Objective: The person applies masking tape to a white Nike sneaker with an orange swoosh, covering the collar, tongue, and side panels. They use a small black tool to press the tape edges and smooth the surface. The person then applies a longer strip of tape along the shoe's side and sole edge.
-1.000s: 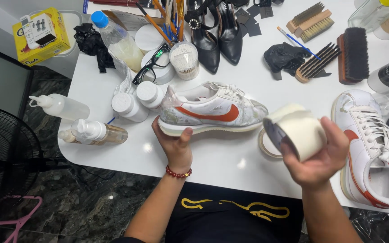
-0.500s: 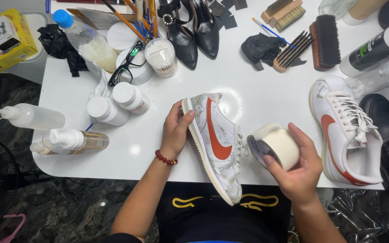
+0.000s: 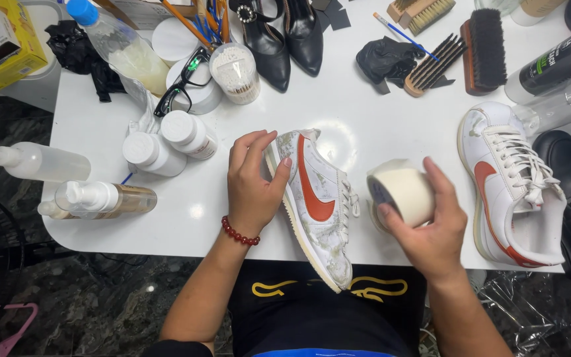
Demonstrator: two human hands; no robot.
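Observation:
A dirty white sneaker [image 3: 318, 205] with an orange-red side mark lies on its side at the front of the white table [image 3: 365, 106], its toe reaching over the table's edge. My left hand [image 3: 254, 185], with a red bead bracelet on the wrist, grips the sneaker along its sole. My right hand [image 3: 431, 228] holds a roll of cream masking tape [image 3: 401, 192] just to the right of the shoe's laces.
A second white sneaker [image 3: 513, 182] lies at the right, dark shoes beyond it. Black heels [image 3: 285, 39], brushes [image 3: 460, 53], a black cloth, glasses, white jars [image 3: 166, 142], spray bottles [image 3: 67, 178] and a yellow box [image 3: 1, 39] crowd the back and left.
The sneaker has been turned from lying across the table to pointing toward me, on its side. My right hand with the tape has come down closer to the shoe.

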